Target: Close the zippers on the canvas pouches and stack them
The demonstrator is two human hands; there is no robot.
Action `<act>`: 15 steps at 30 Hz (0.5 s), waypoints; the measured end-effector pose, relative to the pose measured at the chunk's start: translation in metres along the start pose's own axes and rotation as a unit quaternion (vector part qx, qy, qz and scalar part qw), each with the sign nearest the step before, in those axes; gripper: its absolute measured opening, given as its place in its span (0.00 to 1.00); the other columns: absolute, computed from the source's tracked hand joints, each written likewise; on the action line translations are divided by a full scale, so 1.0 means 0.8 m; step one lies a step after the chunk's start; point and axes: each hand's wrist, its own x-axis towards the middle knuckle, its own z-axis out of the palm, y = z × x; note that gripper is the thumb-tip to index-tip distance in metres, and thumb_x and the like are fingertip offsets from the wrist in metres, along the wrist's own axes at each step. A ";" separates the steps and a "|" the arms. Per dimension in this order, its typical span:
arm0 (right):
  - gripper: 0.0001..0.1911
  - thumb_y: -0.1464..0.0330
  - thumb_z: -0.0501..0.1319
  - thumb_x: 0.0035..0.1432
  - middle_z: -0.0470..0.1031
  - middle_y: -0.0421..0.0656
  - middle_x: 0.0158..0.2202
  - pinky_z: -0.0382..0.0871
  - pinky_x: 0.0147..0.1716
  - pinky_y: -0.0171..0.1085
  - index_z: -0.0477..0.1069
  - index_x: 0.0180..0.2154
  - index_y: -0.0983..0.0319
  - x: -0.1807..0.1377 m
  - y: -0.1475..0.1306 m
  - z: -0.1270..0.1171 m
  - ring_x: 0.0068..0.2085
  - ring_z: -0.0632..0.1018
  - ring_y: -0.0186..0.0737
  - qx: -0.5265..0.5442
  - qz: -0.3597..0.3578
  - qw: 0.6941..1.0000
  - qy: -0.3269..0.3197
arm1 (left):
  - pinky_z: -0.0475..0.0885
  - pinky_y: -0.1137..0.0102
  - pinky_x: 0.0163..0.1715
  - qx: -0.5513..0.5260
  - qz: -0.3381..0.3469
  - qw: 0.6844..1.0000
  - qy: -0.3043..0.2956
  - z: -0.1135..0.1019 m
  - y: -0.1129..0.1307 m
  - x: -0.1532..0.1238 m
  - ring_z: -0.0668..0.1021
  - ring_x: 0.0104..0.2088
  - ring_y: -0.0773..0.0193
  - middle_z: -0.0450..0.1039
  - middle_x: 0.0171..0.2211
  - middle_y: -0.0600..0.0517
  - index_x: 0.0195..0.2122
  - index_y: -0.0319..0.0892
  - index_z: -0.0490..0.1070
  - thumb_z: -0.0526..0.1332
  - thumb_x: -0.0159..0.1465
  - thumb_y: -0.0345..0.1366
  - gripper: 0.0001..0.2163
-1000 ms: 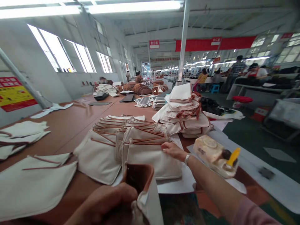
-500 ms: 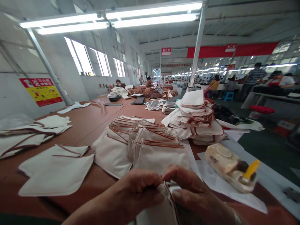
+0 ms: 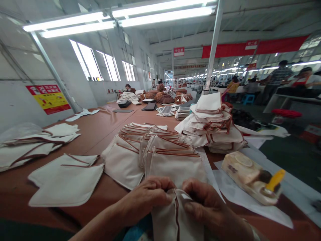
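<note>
A cream fabric piece with a brown-trimmed slit (image 3: 164,219) hangs upright at the table's near edge. My left hand (image 3: 147,197) pinches its upper left edge between thumb and fingers. On the other side, my right hand (image 3: 204,202) grips the upper right edge, near a small white patch. The brown trim runs down between the two hands. Just beyond them stands a row of similar cream pieces with brown trim (image 3: 177,165), packed close together. Two more cream pieces (image 3: 67,184) lie flat and overlapping to the left.
A tall stack of cream pieces (image 3: 209,113) rises at the right. Before it, a stained box with a yellow-handled tool (image 3: 274,180) rests on white paper (image 3: 265,212). More cream pieces (image 3: 27,150) lie at far left on the brown table (image 3: 100,117). People work in the background.
Both hands have spread a little apart and turned the cream piece, so its brown-trimmed slit now faces me. The view has shifted slightly left.
</note>
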 end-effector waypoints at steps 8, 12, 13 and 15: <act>0.18 0.56 0.63 0.62 0.66 0.39 0.30 0.55 0.28 0.31 0.73 0.38 0.67 0.007 -0.008 -0.008 0.30 0.63 0.32 -0.038 0.027 0.998 0.050 | 0.56 0.75 0.26 0.027 0.046 0.998 0.015 0.004 -0.008 0.020 0.63 0.28 0.68 0.65 0.27 0.54 0.34 0.35 0.71 0.67 0.55 0.42 0.14; 0.17 0.58 0.66 0.59 0.67 0.38 0.28 0.55 0.28 0.31 0.71 0.32 0.67 0.008 -0.006 -0.005 0.30 0.63 0.32 -0.088 0.017 0.994 0.064 | 0.54 0.74 0.25 0.037 0.036 0.999 0.008 0.007 -0.008 0.025 0.62 0.27 0.69 0.64 0.26 0.55 0.32 0.35 0.71 0.67 0.54 0.42 0.13; 0.17 0.58 0.66 0.59 0.66 0.38 0.27 0.55 0.28 0.31 0.70 0.30 0.67 0.008 -0.005 -0.005 0.30 0.62 0.31 -0.093 0.017 0.993 0.073 | 0.54 0.74 0.25 0.042 0.033 0.999 0.009 0.008 -0.008 0.026 0.62 0.27 0.69 0.64 0.26 0.55 0.32 0.35 0.71 0.67 0.54 0.42 0.13; 0.19 0.58 0.67 0.58 0.65 0.38 0.26 0.55 0.27 0.31 0.68 0.29 0.67 0.008 -0.002 -0.006 0.29 0.62 0.31 -0.103 0.021 0.991 0.083 | 0.53 0.74 0.25 0.060 0.034 0.997 0.020 0.010 -0.009 0.029 0.62 0.27 0.69 0.65 0.26 0.54 0.31 0.35 0.71 0.67 0.54 0.43 0.14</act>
